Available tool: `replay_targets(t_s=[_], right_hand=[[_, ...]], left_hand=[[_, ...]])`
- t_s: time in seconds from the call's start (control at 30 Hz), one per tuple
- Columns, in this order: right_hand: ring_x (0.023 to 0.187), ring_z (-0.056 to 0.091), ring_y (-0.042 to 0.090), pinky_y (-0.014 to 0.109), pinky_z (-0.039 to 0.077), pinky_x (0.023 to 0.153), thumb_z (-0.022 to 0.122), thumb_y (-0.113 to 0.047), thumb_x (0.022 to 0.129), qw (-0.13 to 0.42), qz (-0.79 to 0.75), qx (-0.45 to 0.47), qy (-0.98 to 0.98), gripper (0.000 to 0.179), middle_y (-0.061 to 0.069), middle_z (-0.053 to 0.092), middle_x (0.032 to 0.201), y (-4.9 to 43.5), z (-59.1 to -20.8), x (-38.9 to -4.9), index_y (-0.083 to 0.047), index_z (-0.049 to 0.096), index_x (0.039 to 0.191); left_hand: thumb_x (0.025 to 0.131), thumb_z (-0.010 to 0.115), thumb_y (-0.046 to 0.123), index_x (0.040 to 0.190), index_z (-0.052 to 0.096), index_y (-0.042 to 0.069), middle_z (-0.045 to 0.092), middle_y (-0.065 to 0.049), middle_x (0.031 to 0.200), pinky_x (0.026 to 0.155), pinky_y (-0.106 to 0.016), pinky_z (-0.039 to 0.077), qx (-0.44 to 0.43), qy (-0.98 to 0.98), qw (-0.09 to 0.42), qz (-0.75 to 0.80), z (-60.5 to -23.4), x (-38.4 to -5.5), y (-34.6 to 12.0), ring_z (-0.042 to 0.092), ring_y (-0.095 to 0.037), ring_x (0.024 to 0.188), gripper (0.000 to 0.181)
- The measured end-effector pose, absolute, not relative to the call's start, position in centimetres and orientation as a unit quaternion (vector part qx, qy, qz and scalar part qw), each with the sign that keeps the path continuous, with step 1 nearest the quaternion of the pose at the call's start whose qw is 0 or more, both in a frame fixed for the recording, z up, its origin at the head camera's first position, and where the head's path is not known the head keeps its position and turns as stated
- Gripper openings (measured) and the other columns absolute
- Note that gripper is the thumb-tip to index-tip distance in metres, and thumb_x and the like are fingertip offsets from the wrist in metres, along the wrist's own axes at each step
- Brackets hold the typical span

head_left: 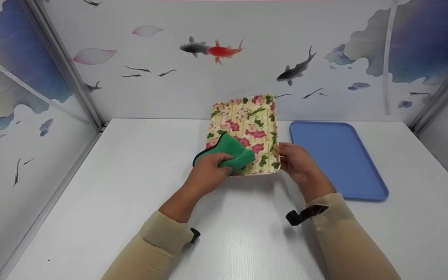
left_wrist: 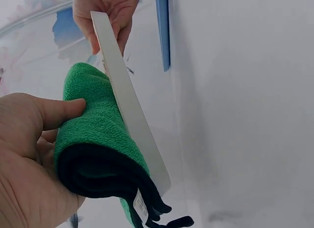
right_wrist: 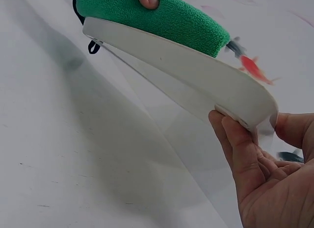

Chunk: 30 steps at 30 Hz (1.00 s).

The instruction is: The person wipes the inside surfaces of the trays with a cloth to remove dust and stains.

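A floral tray (head_left: 243,116) with pink flowers and green leaves is held up off the table, its patterned face tilted toward me. My right hand (head_left: 296,161) grips its right edge, thumb on one side and fingers beneath, as the right wrist view shows at the white rim (right_wrist: 176,61). In my left hand (head_left: 210,171) is a folded green cloth (head_left: 235,149) with dark edging, pinched between thumb and fingers. The cloth lies against the lower left of the patterned face. A small loop and a label (left_wrist: 141,206) hang from the cloth in the left wrist view.
A blue tray (head_left: 333,155) lies flat on the white table (head_left: 130,194), to the right of the floral tray and partly behind my right wrist. White panels (head_left: 150,89) printed with fish and lotus leaves stand at the back and sides.
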State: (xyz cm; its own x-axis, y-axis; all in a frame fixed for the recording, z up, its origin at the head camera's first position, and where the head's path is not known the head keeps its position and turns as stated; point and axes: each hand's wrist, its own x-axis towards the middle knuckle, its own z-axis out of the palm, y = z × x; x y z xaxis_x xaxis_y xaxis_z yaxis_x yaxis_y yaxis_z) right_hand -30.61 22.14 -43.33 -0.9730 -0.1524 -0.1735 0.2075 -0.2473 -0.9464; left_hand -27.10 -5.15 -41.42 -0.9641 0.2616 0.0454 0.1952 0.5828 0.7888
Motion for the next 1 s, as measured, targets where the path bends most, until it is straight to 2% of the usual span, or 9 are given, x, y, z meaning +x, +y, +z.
replay_targets(t_s=[0.13, 0.27, 0.53, 0.63, 0.8, 1.0], right_hand=[[0.073, 0.065, 0.008, 0.021, 0.055, 0.07, 0.057, -0.017, 0.107, 0.117, -0.789, 0.021, 0.603, 0.016, -0.004, 0.069, 0.08, 21.9, -43.4, -30.6, -0.011, 0.071, 0.102], [0.073, 0.064, 0.008, 0.021, 0.055, 0.07, 0.058, -0.019, 0.107, 0.123, -0.78, 0.022, 0.614, 0.015, -0.004, 0.069, 0.081, 21.5, -43.4, -30.6, -0.008, 0.068, 0.11], [0.076, 0.066, 0.007, 0.02, 0.056, 0.072, 0.055, -0.018, 0.108, 0.129, -0.772, 0.036, 0.621, 0.017, -0.006, 0.07, 0.082, 21.1, -43.7, -30.6, -0.005, 0.064, 0.115], [0.081, 0.07, 0.006, 0.019, 0.058, 0.075, 0.056, -0.021, 0.108, 0.131, -0.765, 0.035, 0.63, 0.026, -0.006, 0.072, 0.087, 21.0, -43.8, -30.5, -0.002, 0.061, 0.125], [0.082, 0.07, 0.003, 0.018, 0.058, 0.078, 0.054, -0.025, 0.108, 0.13, -0.749, 0.029, 0.649, 0.049, -0.008, 0.071, 0.094, 21.0, -43.8, -30.5, 0.006, 0.047, 0.146], [0.083, 0.069, 0.004, 0.021, 0.057, 0.082, 0.05, -0.028, 0.11, 0.13, -0.742, 0.025, 0.657, 0.04, -0.008, 0.07, 0.092, 21.1, -43.9, -30.5, 0.002, 0.056, 0.135]], left_hand=[[0.101, 0.064, 0.014, 0.134, 0.071, 0.013, 0.07, -0.003, 0.135, 0.1, -0.044, 0.056, 0.135, 0.881, 0.046, 0.451, -41.3, -27.0, -4.9, 0.062, -0.022, 0.119, 0.033], [0.102, 0.063, 0.015, 0.134, 0.071, 0.014, 0.069, -0.002, 0.136, 0.101, -0.044, 0.055, 0.151, 0.872, 0.055, 0.463, -41.3, -26.7, -4.4, 0.062, -0.021, 0.12, 0.033], [0.103, 0.061, 0.014, 0.133, 0.072, 0.016, 0.071, 0.0, 0.133, 0.095, -0.041, 0.055, 0.179, 0.868, 0.049, 0.461, -41.6, -26.1, -2.9, 0.063, -0.018, 0.115, 0.032], [0.103, 0.062, 0.015, 0.132, 0.072, 0.018, 0.071, 0.002, 0.133, 0.098, -0.041, 0.055, 0.18, 0.867, 0.049, 0.461, -41.6, -25.9, -2.2, 0.063, -0.017, 0.116, 0.031], [0.103, 0.063, 0.016, 0.132, 0.072, 0.021, 0.071, 0.005, 0.132, 0.103, -0.042, 0.054, 0.184, 0.868, 0.04, 0.46, -41.7, -25.6, -1.4, 0.064, -0.017, 0.121, 0.031], [0.104, 0.062, 0.016, 0.136, 0.07, 0.023, 0.07, 0.004, 0.136, 0.108, -0.043, 0.053, 0.201, 0.877, 0.029, 0.436, -41.8, -25.4, -0.7, 0.063, -0.017, 0.129, 0.033]])
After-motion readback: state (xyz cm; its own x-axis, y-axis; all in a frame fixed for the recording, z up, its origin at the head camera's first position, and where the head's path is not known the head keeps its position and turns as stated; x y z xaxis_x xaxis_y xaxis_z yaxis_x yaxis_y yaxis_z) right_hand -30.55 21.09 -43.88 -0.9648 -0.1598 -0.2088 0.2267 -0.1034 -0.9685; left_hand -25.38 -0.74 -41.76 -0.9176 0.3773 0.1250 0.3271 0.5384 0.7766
